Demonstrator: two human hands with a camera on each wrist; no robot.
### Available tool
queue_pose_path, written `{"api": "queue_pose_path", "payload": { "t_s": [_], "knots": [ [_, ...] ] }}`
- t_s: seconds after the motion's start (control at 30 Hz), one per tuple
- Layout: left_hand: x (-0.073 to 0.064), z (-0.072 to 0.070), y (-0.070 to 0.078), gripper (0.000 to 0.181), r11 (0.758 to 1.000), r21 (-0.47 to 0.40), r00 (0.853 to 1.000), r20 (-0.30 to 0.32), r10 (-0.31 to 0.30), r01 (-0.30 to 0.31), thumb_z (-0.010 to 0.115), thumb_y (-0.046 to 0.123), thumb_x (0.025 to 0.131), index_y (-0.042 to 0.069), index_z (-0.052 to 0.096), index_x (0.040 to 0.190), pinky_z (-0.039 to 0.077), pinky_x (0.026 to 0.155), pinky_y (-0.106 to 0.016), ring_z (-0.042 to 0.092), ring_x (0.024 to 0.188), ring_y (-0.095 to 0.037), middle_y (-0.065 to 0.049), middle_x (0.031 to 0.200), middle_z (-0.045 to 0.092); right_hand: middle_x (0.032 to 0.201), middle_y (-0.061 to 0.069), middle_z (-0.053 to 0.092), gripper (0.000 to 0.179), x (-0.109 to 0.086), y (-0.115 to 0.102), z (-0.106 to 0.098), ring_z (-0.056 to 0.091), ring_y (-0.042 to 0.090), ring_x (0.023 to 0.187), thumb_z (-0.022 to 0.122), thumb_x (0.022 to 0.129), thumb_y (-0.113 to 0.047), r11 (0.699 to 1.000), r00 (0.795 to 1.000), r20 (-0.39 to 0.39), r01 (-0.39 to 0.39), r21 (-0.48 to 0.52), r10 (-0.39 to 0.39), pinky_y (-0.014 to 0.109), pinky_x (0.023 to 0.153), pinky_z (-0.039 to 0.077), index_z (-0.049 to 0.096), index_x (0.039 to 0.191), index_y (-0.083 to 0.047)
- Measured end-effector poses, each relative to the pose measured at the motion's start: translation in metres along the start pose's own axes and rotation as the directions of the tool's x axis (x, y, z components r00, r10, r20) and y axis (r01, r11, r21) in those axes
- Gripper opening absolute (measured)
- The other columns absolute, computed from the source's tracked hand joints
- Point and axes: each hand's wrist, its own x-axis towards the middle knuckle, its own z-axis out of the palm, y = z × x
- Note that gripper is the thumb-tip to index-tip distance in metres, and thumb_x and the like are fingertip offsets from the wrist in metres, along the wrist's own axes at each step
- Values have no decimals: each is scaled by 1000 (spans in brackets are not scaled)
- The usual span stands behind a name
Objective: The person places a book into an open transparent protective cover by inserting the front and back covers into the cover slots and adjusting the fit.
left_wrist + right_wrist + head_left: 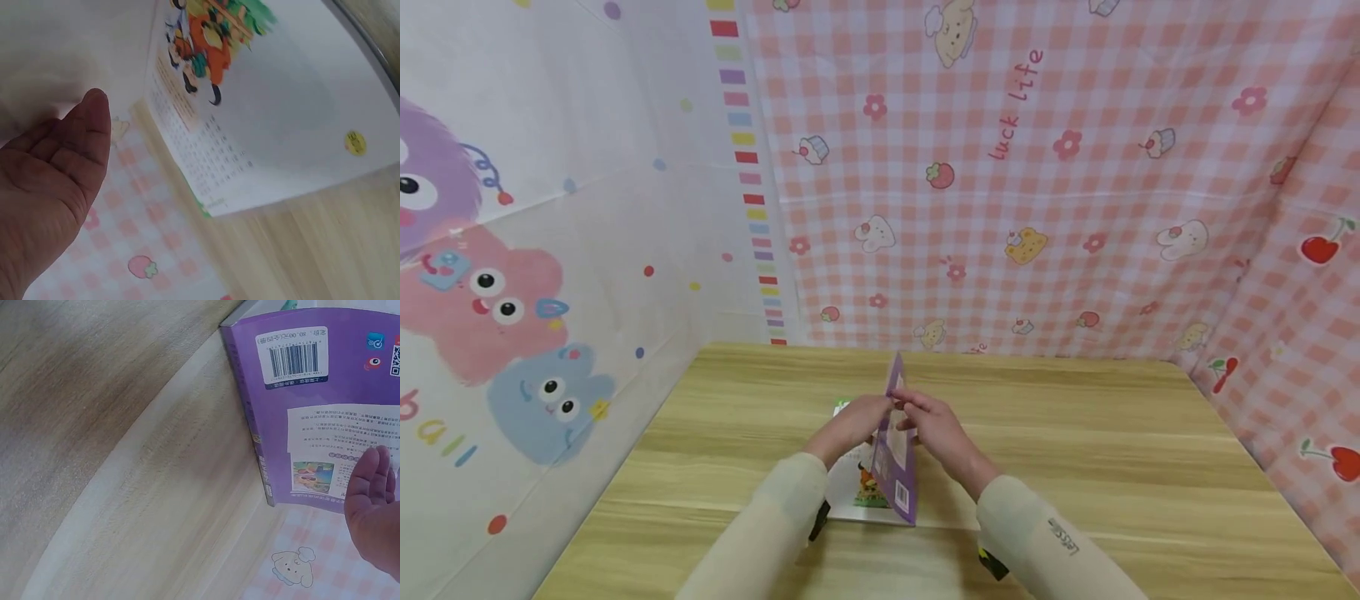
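Note:
A picture book with a purple back cover [907, 475] lies opened on the table. Its cover stands nearly upright, while a white page [844, 492] with a coloured drawing and small print lies flat to the left. My left hand [859, 418] is on the page side of the raised cover, fingers extended beside a pale sheet in the left wrist view. Across from it, my right hand [938, 432] touches the cover's outer face near its upper part. In the right wrist view its slightly bent fingers [367, 472] lie over the cover's white text panel.
The wood-grain table [1075, 442] extends around the book on both sides. Behind it hangs a pink checked cloth [1045, 200], and a white cartoon-printed cloth [647, 217] hangs at the left. Dark wrist devices show under both pale sleeves [767, 517].

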Motion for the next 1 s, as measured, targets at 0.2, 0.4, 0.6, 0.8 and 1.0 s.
{"api": "queue_pose_path", "payload": {
  "t_s": [0.2,0.4,0.6,0.8,1.0],
  "knots": [
    [-3,-9,-7,47,999,-34,1000,-26,-13,12,30,28,104,0,67,103,52,65,-31,62,71,-15,-4,82,67,131,15,58,37,-1,5,1,59,27,105,41,104,-11,998,999,35,-22,-59,24,50,92,48,58,136,-3],
    [-6,-13,-14,50,996,-86,999,-40,2,-6,31,31,108,-3,67,112,54,61,-30,67,66,-16,-8,83,72,136,18,57,39,-2,14,-2,59,31,112,46,101,-12,985,1000,3,-27,-170,28,49,98,47,58,137,-3],
    [-8,-7,-27,48,979,-205,999,-35,-24,17,32,28,109,-7,63,121,57,65,-32,70,70,-20,-14,90,73,134,20,59,37,-1,20,-8,52,36,126,49,100,-13,955,998,-55,-3,-298,-14,53,104,40,60,134,0],
    [-12,-1,-37,45,993,-113,997,-79,-26,17,33,25,109,-8,65,110,57,72,-38,68,70,-23,-14,85,70,133,21,57,40,0,38,-14,53,39,124,55,100,-20,726,997,65,71,-684,-37,55,104,41,59,135,-2],
    [-13,0,-49,44,957,272,979,-197,-47,100,40,34,106,3,69,96,51,87,-47,65,83,-27,-10,87,67,142,19,51,49,-5,52,-12,46,41,131,57,99,-32,448,977,212,201,-871,-26,57,107,37,55,141,-5]
  ]
}}
